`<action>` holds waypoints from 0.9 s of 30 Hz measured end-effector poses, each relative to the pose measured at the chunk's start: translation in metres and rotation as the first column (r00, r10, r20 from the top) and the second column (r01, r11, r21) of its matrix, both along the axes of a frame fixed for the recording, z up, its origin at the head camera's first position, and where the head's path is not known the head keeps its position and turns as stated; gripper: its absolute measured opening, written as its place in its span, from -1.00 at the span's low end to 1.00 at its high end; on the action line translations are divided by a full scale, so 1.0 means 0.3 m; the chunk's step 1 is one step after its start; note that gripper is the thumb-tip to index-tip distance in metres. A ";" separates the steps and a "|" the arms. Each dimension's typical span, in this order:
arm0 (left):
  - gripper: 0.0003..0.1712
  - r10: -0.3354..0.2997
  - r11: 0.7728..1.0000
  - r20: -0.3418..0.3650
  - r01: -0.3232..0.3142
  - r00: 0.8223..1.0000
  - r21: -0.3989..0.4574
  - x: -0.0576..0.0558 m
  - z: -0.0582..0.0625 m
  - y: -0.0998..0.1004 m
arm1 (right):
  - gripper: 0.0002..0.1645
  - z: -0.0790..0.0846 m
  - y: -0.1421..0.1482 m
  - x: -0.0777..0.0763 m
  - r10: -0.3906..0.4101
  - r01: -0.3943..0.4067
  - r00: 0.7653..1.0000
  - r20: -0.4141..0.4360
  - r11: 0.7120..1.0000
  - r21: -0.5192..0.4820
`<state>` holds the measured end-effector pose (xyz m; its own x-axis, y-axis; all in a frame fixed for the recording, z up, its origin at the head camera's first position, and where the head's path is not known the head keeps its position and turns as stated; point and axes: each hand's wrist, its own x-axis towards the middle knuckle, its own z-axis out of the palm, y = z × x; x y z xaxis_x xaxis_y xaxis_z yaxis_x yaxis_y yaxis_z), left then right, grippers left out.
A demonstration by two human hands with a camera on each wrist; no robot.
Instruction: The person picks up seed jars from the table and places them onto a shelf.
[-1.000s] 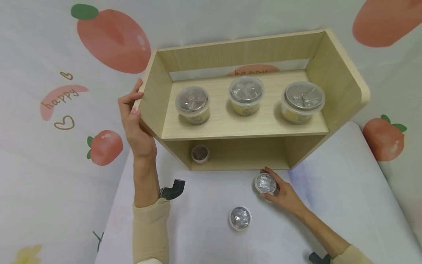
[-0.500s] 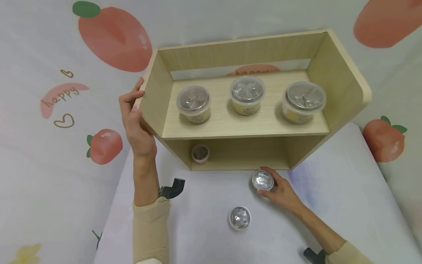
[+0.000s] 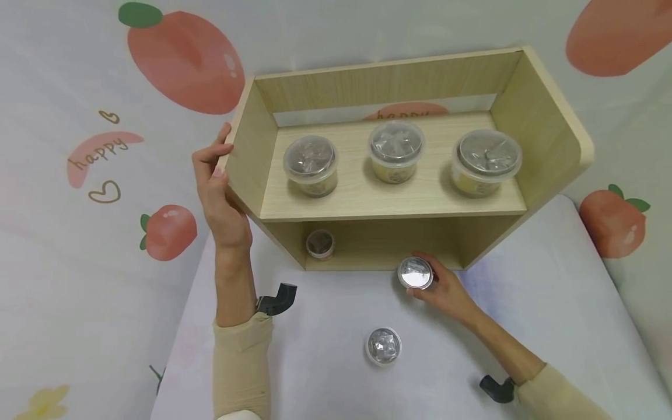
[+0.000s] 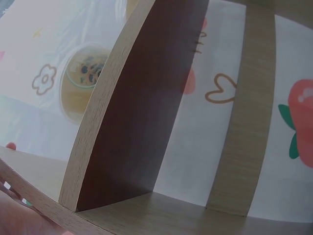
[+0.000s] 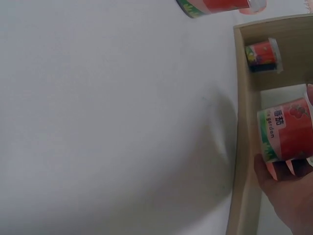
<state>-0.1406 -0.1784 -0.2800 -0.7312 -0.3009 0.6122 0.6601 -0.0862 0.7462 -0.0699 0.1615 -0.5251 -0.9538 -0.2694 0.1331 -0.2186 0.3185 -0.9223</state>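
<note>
My left hand (image 3: 224, 216) grips the left side panel of a light wooden two-tier shelf (image 3: 357, 204); in the left wrist view only a bit of that hand (image 4: 22, 218) shows at the lower left corner. With fingers and thumb around its side, my right hand (image 3: 450, 294) holds a silver-lidded cup (image 3: 415, 273) at the lower tier's front edge. The right wrist view shows the held cup (image 5: 288, 129) with a red label and printed green grass. A smaller cup (image 3: 320, 245) stands at the lower tier's left end. Another silver-topped cup (image 3: 383, 346) stands on the table.
On the upper tier stand three clear-lidded tubs: a left tub (image 3: 311, 166), a middle tub (image 3: 396, 151) and a right tub (image 3: 486, 162). Behind the shelf hangs a fruit-printed cloth (image 3: 105, 262). A white cloth covers the table (image 3: 325, 373).
My right hand has carried the cup from the table in front of the shelf forward and slightly left, to the lower tier's edge. The left hand keeps its grip on the side panel.
</note>
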 end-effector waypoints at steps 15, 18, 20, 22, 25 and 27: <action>-0.62 0.003 1.000 -0.004 -0.003 1.000 -0.010 -0.007 -0.006 -0.005 | -0.04 0.063 -0.050 -0.079 0.029 -0.029 1.000 0.000 1.000 0.010; -0.62 0.005 1.000 0.001 -0.005 1.000 0.000 -0.009 -0.005 -0.001 | -0.04 0.099 -0.063 -0.096 0.036 -0.036 0.999 0.009 0.999 0.007; -0.62 0.004 1.000 0.000 -0.004 1.000 -0.003 -0.010 -0.005 -0.001 | -0.05 0.135 -0.076 -0.104 0.045 -0.045 0.999 0.017 0.999 0.002; -0.62 0.002 1.000 -0.005 -0.002 1.000 -0.009 -0.008 -0.003 -0.001 | -0.06 0.174 -0.090 -0.110 0.050 -0.050 0.998 0.041 0.999 -0.003; -0.63 -0.001 1.000 -0.008 0.001 1.000 -0.017 -0.007 -0.005 -0.005 | -0.05 0.174 -0.100 -0.130 0.063 -0.062 0.997 0.047 0.998 -0.017; -0.63 -0.003 1.000 -0.012 0.003 1.000 -0.021 -0.008 -0.007 -0.008 | -0.05 0.179 -0.107 -0.141 0.070 -0.070 0.996 0.049 0.997 -0.020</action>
<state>-0.1429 -0.1808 -0.2822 -0.7247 -0.2856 0.6271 0.6688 -0.0722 0.7400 -0.1121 0.1293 -0.4715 -0.9382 -0.3337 0.0919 -0.1941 0.2872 -0.9380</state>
